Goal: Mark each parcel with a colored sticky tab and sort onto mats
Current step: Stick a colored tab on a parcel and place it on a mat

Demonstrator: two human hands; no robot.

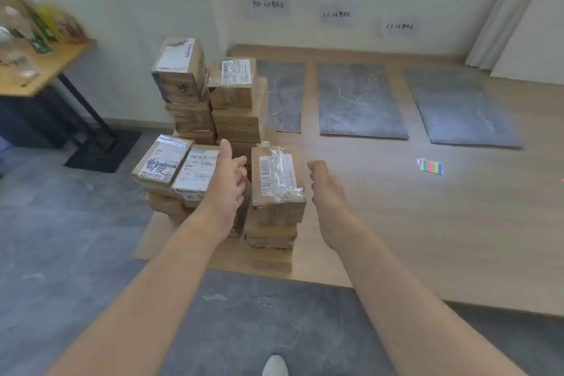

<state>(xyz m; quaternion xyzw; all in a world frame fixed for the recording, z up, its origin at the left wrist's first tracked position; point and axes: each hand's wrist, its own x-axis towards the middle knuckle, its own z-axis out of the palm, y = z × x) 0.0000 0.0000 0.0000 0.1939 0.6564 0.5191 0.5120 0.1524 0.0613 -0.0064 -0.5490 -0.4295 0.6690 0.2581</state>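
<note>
Both empty and loose-fingered, the left hand (227, 183) and right hand (323, 192) flanked the top parcel (277, 175) at 9 and 3 o'clock; a square, vertical lift appeared safest for the stack (270, 241), with the sticky tabs (430, 166) lying farther toward 3 o'clock.

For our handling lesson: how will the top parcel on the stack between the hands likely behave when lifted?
The top parcel is a small cardboard box, so probably stiff and fairly light. Its crinkled clear tape may feel slippery. It caps a narrow stack, so a sideways drag could topple it.
</note>
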